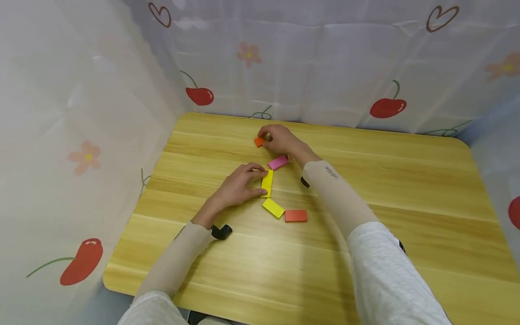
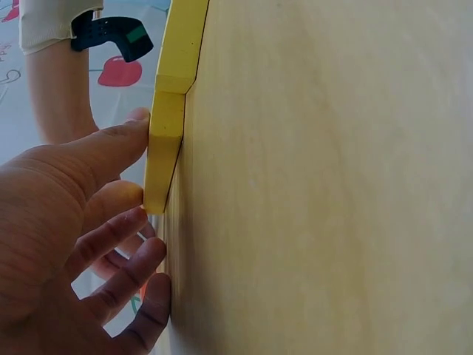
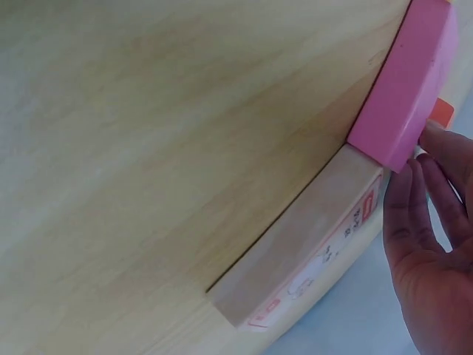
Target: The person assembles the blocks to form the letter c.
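My left hand (image 1: 239, 186) pinches a yellow block (image 1: 266, 180) lying flat on the table, thumb at its near end and index finger at its far end. The left wrist view shows this grip from the side, the other fingers loosely bent. Farther back, my right hand (image 1: 280, 139) pinches a small orange block (image 1: 258, 142), mostly hidden by the fingers. Just nearer lies a pink block (image 1: 278, 162). In the right wrist view, a wooden block (image 3: 295, 244) with a printed face meets the pink block's end; my forearm partly covers it in the head view.
A second yellow block (image 1: 273, 208) angles off the near end of the held one, and a red block (image 1: 296, 216) continues from its corner. The wooden table (image 1: 406, 180) has a patterned curtain (image 1: 317, 58) behind it and another along its left side.
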